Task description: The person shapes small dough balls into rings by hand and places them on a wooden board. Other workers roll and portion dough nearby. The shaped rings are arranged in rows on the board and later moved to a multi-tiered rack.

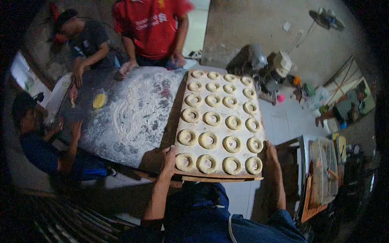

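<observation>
Your dark shirt (263, 229) fills the bottom of the head view. Left hand (170, 154) clamped on the board's (221, 132) left edge, right hand (271, 151) clamped on its right edge. Board is ahead of you, bearing rows of dough rings (200, 163), right of the floury table (90, 126). Co-worker in red (150, 34) stands beyond.

Wearer's hands (170, 154) partly hidden by board (221, 130), red-shirted person (148, 38) cut off at top
</observation>
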`<state>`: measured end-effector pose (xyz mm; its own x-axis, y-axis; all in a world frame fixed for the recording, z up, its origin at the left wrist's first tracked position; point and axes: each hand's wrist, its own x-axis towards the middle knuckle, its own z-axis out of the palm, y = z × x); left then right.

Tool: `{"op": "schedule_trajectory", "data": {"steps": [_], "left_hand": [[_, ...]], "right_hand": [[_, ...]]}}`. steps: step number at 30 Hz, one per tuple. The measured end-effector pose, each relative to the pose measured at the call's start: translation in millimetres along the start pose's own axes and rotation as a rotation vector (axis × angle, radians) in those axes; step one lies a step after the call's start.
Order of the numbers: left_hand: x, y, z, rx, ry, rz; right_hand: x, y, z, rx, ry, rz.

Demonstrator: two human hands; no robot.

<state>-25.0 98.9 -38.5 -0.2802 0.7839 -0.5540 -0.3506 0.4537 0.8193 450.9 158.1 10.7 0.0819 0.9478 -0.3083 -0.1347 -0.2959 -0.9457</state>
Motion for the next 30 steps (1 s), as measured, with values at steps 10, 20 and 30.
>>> {"op": "schedule_trajectory", "data": {"steps": [10,20,30], "left_hand": [[-126,-15,-36,-0.203,0.3,0.269],[-356,-79,-92,0.198,0.698,0.336],[-471,-281,3,0.755,1.23,-0.509]], "right_hand": [[-17,19,-9,-0.277,0.254,-0.27],[-95,22,243,-0.636,-0.343,-0.569],[-114,58,337,-0.625,-1.08,-0.459]]}}
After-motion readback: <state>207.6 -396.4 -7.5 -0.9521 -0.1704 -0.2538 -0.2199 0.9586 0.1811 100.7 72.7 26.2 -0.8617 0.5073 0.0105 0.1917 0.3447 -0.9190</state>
